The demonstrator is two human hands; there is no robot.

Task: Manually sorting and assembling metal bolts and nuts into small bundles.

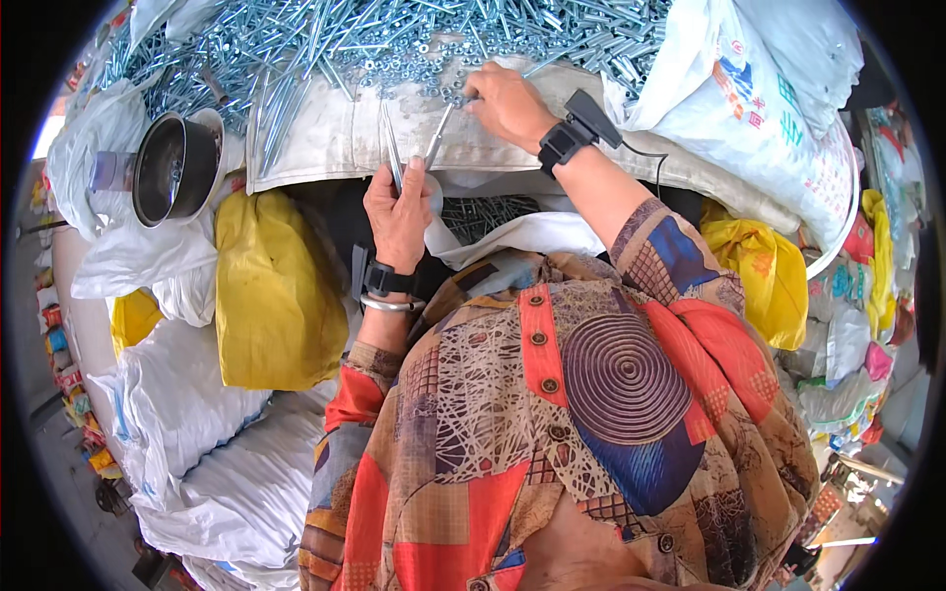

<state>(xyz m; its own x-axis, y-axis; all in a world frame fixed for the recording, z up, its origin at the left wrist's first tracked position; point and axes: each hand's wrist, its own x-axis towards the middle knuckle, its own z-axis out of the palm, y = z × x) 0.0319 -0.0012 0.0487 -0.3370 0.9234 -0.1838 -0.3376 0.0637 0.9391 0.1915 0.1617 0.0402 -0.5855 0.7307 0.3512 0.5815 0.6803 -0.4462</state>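
Observation:
My left hand (397,219) is closed around two long, thin metal bolts. One metal bolt (392,141) points up past the thumb; the other (438,138) slants up to the right, toward my right hand. My right hand (510,106) reaches to the near edge of the pile, its thumb and fingertips pinched together close to the tip of the slanted bolt. What lies between those fingertips is too small to make out. Loose hex nuts (414,71) are scattered just beyond both hands, in front of a heap of long silvery bolts (296,49).
A pale cloth (325,138) covers the work surface's near edge. A dark pot (163,202) stands at the left, a white printed sack (749,108) at the right. Yellow bags (271,295) hang below the edge; an open white bag (537,234) there holds dark metal pieces (483,217).

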